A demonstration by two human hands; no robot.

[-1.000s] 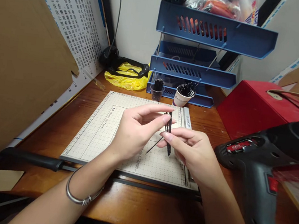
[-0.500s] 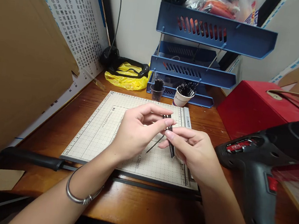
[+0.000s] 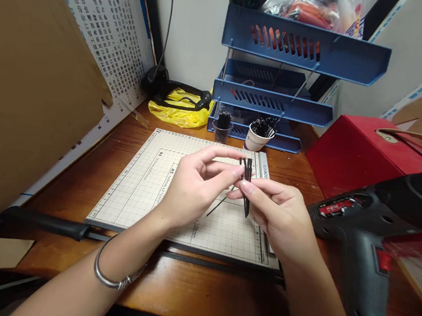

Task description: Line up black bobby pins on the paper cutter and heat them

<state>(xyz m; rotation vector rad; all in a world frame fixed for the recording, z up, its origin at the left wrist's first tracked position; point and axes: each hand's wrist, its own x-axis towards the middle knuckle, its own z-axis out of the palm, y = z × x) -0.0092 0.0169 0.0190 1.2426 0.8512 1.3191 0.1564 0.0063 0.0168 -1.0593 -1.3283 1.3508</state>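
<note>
Above the gridded paper cutter, my two hands meet around a small bundle of thin black wire-like pieces. Fingers and thumb of my right hand pinch the bundle near its middle. My left hand, with a metal bangle at its wrist, is closed on the upper part of the pieces, thumb against fingers. One loose black piece slants down and left below the fingertips; whether it is held or lies on the board, I cannot tell. The exact number of pieces is hidden by the fingers.
Behind the cutter stand a clear cup and a paper cup, both filled with black pieces. A blue tray rack rises behind them. A heat gun and red box flank the right; the cutter's handle extends left.
The bundle has turned more upright, its top ends now standing closer together and higher. Both hands have shifted slightly to the right.
</note>
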